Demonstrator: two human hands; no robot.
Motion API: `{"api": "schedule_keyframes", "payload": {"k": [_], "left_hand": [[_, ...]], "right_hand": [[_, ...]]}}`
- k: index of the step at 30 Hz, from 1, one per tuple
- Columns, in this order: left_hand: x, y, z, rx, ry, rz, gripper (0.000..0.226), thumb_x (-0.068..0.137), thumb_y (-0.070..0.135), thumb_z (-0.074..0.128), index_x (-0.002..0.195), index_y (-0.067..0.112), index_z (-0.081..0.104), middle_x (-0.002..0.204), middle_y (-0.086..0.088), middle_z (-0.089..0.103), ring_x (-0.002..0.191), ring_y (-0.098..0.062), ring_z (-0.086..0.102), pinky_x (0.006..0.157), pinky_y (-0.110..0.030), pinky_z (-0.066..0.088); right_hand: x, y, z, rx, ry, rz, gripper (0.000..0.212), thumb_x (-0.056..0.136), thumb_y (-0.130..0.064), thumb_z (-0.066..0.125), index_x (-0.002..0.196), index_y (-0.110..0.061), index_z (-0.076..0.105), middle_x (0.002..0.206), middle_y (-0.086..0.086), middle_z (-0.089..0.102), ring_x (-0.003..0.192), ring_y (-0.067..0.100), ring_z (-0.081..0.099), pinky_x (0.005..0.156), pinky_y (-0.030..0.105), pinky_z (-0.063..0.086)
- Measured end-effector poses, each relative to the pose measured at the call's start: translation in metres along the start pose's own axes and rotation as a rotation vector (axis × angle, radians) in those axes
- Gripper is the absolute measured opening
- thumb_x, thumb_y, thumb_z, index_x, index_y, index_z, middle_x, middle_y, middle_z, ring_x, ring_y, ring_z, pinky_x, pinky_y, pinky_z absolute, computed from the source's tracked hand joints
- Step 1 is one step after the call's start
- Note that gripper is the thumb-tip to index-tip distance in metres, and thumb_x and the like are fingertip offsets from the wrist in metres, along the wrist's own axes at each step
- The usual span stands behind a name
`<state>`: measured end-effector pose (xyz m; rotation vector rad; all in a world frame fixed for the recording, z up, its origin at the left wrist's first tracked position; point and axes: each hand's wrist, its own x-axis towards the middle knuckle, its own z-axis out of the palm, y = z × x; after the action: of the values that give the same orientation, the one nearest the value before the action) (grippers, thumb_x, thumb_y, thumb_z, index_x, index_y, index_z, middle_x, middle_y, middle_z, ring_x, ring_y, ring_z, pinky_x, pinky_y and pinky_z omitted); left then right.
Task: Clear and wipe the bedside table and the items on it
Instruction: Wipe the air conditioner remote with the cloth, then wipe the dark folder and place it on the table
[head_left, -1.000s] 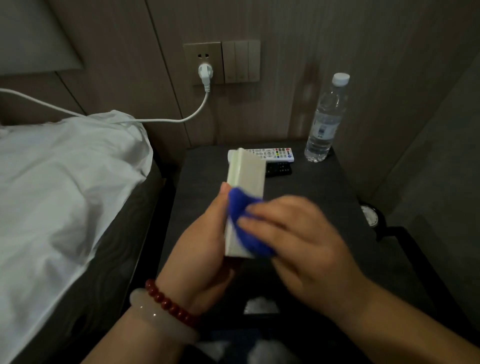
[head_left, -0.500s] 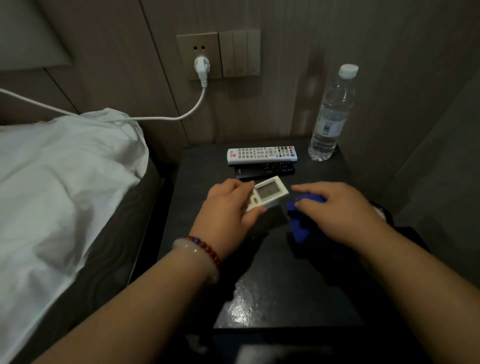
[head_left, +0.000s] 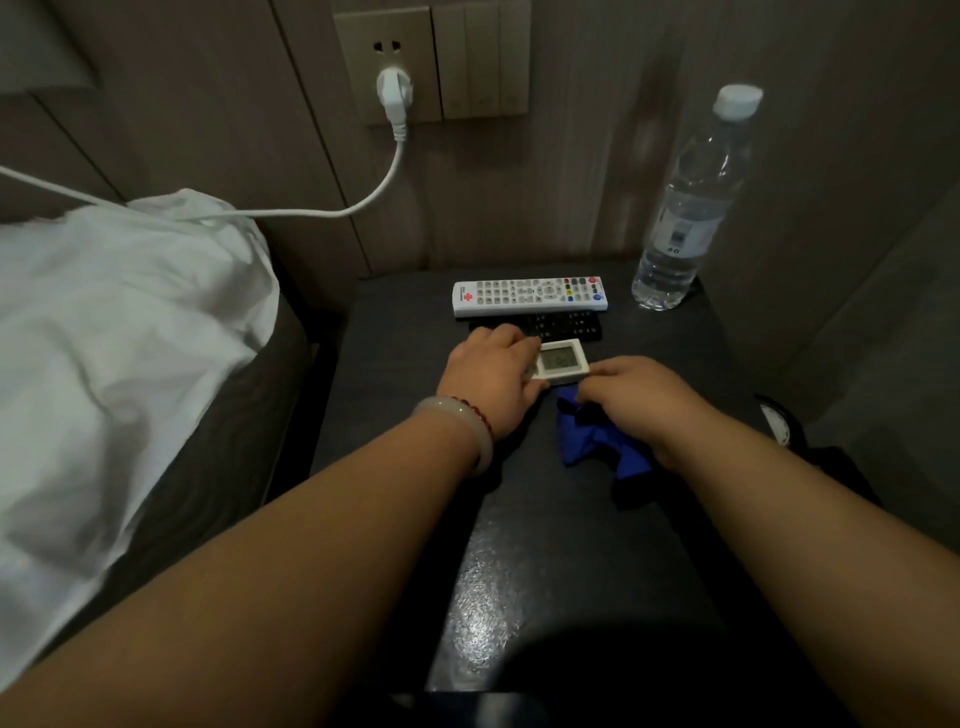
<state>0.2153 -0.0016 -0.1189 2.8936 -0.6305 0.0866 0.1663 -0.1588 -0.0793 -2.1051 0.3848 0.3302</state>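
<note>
A small cream air-conditioner remote (head_left: 563, 359) with a grey screen lies on the dark bedside table (head_left: 571, 545), just in front of a black remote (head_left: 563, 326) and a white TV remote (head_left: 530, 295). My left hand (head_left: 491, 382) covers its left end and grips it. My right hand (head_left: 641, 397) holds a crumpled blue cloth (head_left: 592, 439) pressed on the table, and its fingertips touch the cream remote's near right edge. A clear water bottle (head_left: 685, 213) stands at the table's back right corner.
A bed with a white duvet (head_left: 119, 338) lies close on the left. A white cable (head_left: 322, 210) runs from a wall plug (head_left: 395, 96) across the duvet. A dark stand with a small round dial (head_left: 776, 423) sits low to the right of the table.
A second ago I held the cream remote upright and rubbed it with the cloth. Both hands then went down and forward, and the remote now lies flat near the other remotes.
</note>
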Motion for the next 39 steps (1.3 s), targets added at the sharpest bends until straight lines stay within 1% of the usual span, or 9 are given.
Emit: {"api": "schedule_keyframes", "payload": {"k": [6, 10, 14, 17, 22, 26, 28, 32, 39], "left_hand": [[0.002, 0.000, 0.008, 0.026, 0.005, 0.008, 0.058, 0.092, 0.047, 0.051, 0.143, 0.022, 0.041, 0.135, 0.001, 0.049, 0.119, -0.024, 0.040, 0.100, -0.037, 0.036], [-0.010, 0.004, -0.002, -0.070, 0.021, 0.010, 0.060, 0.092, 0.045, 0.052, 0.145, 0.022, 0.038, 0.136, 0.000, 0.046, 0.123, -0.023, 0.038, 0.102, -0.037, 0.035], [-0.044, -0.002, -0.023, -0.168, 0.143, 0.003, 0.038, 0.092, 0.033, 0.054, 0.127, 0.019, 0.059, 0.124, -0.003, 0.056, 0.117, -0.027, 0.045, 0.098, -0.040, 0.041], [-0.075, -0.009, -0.039, -0.181, 0.129, -0.003, 0.029, 0.093, 0.029, 0.051, 0.117, 0.020, 0.063, 0.120, -0.003, 0.058, 0.112, -0.025, 0.048, 0.094, -0.037, 0.042], [-0.129, -0.037, -0.068, -0.308, 0.041, -0.026, 0.039, 0.079, 0.021, 0.040, 0.108, 0.014, 0.066, 0.097, -0.009, 0.064, 0.093, -0.028, 0.060, 0.084, -0.035, 0.046], [-0.176, -0.069, -0.100, -0.282, 0.121, -0.095, 0.046, 0.080, 0.016, 0.042, 0.120, 0.015, 0.066, 0.104, -0.010, 0.068, 0.099, -0.024, 0.063, 0.091, -0.028, 0.044], [-0.197, -0.089, -0.118, -0.179, 0.184, -0.128, 0.045, 0.082, 0.019, 0.042, 0.119, 0.013, 0.067, 0.105, -0.012, 0.068, 0.098, -0.030, 0.063, 0.092, -0.034, 0.047], [-0.241, -0.133, -0.149, 0.002, 0.320, -0.278, 0.040, 0.085, 0.023, 0.044, 0.116, 0.015, 0.069, 0.111, -0.011, 0.066, 0.103, -0.038, 0.058, 0.092, -0.047, 0.048], [-0.289, -0.193, -0.178, 0.323, 0.191, -0.649, 0.045, 0.094, 0.029, 0.050, 0.138, 0.034, 0.046, 0.152, -0.003, 0.033, 0.143, -0.032, 0.018, 0.117, -0.056, 0.011]], "right_hand": [[0.002, 0.003, 0.000, -0.103, -0.008, -0.013, 0.024, 0.085, -0.017, 0.060, 0.104, -0.017, 0.074, 0.095, 0.005, 0.072, 0.083, 0.018, 0.064, 0.064, 0.023, 0.046], [-0.011, -0.004, -0.008, -0.197, 0.085, -0.040, 0.023, 0.088, -0.021, 0.057, 0.105, -0.020, 0.073, 0.104, 0.002, 0.070, 0.094, 0.019, 0.063, 0.082, 0.034, 0.051], [-0.034, -0.020, -0.006, -0.102, 0.151, -0.183, 0.020, 0.087, -0.022, 0.058, 0.093, -0.025, 0.077, 0.090, -0.005, 0.072, 0.083, 0.012, 0.064, 0.072, 0.028, 0.049], [-0.050, -0.030, 0.015, 0.018, 0.081, -0.284, 0.019, 0.087, -0.017, 0.061, 0.093, -0.026, 0.077, 0.090, -0.009, 0.073, 0.086, 0.010, 0.066, 0.079, 0.030, 0.051], [-0.073, -0.047, 0.066, 0.128, -0.037, -0.422, 0.027, 0.086, -0.004, 0.060, 0.093, -0.026, 0.074, 0.095, -0.006, 0.072, 0.091, 0.011, 0.066, 0.087, 0.027, 0.052], [-0.095, -0.057, 0.101, 0.087, -0.122, -0.462, 0.026, 0.089, -0.007, 0.060, 0.101, -0.024, 0.076, 0.095, -0.010, 0.069, 0.088, 0.006, 0.064, 0.077, 0.015, 0.049], [-0.106, -0.063, 0.116, 0.066, -0.158, -0.482, 0.026, 0.090, -0.007, 0.059, 0.104, -0.022, 0.075, 0.093, -0.011, 0.067, 0.081, 0.000, 0.061, 0.068, 0.003, 0.043], [-0.127, -0.081, 0.147, 0.063, -0.209, -0.515, 0.027, 0.090, -0.010, 0.059, 0.106, -0.024, 0.075, 0.098, -0.010, 0.070, 0.085, 0.002, 0.063, 0.067, 0.000, 0.041], [-0.156, -0.107, 0.184, 0.102, -0.337, -0.511, 0.027, 0.092, -0.012, 0.057, 0.107, -0.027, 0.074, 0.092, -0.018, 0.066, 0.085, -0.004, 0.062, 0.072, 0.008, 0.048]]}}
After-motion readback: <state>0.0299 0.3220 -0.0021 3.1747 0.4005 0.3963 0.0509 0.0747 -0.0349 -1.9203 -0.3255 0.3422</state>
